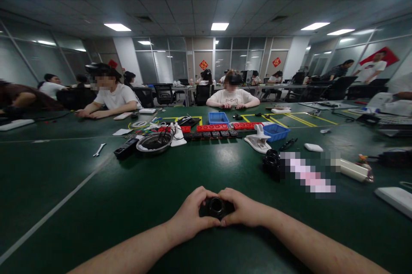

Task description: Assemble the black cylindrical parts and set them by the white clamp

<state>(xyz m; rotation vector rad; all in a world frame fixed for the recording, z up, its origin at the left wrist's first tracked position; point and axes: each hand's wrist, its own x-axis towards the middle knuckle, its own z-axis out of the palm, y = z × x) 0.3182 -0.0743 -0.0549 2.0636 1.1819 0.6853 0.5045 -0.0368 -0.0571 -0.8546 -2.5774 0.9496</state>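
Note:
A small black round part [216,206] with a dark hole in its middle sits low over the green table, between my two hands. My left hand [193,209] curls round its left side, and my right hand [240,207] curls round its right side. The thumbs meet at the near edge and the fingertips come close together at the far edge. What exact kind of part it is, I cannot make out. Ahead and to the right stands a cluster of similar black round parts [272,162].
A metal bowl [154,143] with dark cables, a black box [126,148] and a wrench [99,150] lie ahead left. Red power strips [212,127], blue bins [276,132] and a white clamp [258,140] stand across the middle. Several people sit around the table.

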